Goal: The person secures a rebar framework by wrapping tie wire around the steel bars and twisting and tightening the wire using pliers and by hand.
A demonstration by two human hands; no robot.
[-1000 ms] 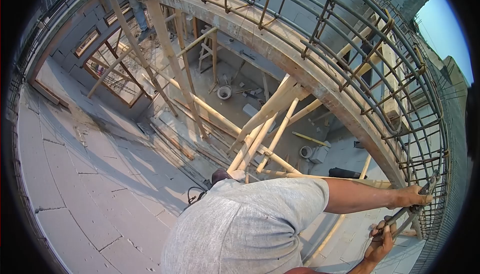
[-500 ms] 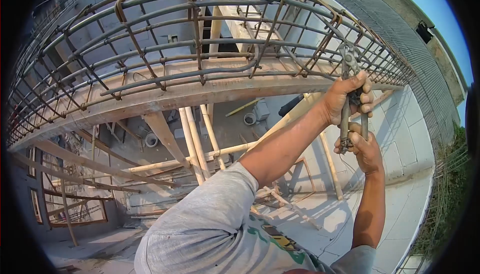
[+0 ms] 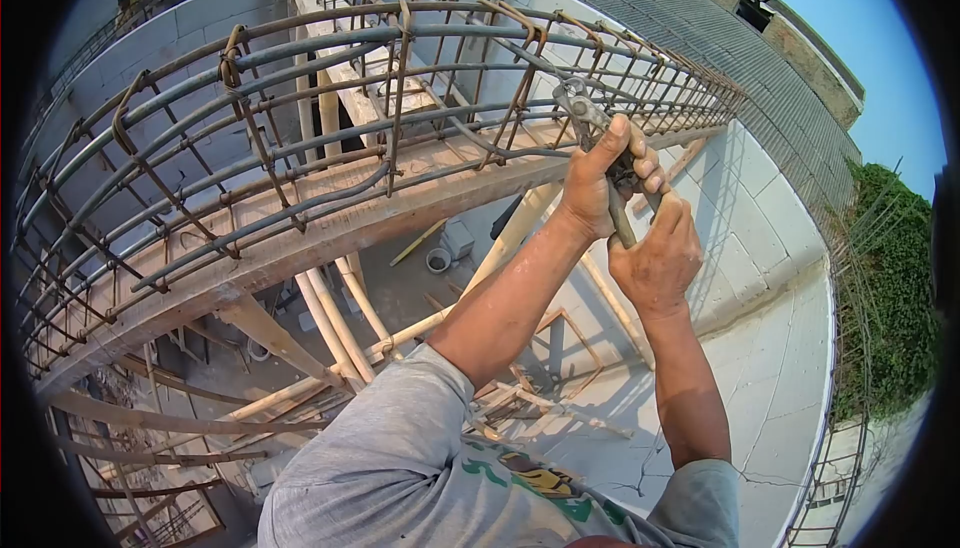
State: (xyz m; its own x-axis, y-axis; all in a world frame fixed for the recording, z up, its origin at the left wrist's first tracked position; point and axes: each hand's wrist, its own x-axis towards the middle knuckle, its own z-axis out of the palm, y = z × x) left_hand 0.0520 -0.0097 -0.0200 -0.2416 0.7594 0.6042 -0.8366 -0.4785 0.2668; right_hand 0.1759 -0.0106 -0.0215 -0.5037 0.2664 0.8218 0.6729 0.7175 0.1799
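Observation:
My left hand (image 3: 597,186) is wrapped around the handles of steel end-cutting pincers (image 3: 580,108), its thumb pointing up toward the jaws. The jaw end sits in front of the rebar cage (image 3: 395,98); whether it grips a wire there is too small to tell. Just below, my right hand (image 3: 660,258) is closed at the lower ends of the handles, and one handle runs in beside its fingers. Any wire inside the right hand is hidden.
Under the cage runs a long wooden formwork board (image 3: 290,238). Bamboo poles (image 3: 335,318) prop it from below. A white block wall (image 3: 760,238) stands at right, with a corrugated roof (image 3: 640,8) beyond. A bucket (image 3: 438,261) sits far below.
The view has swung right, so the cage, hands and pincers appear further left. My right hand has turned over and closed higher on the handles; the wire bundle seen before is hidden.

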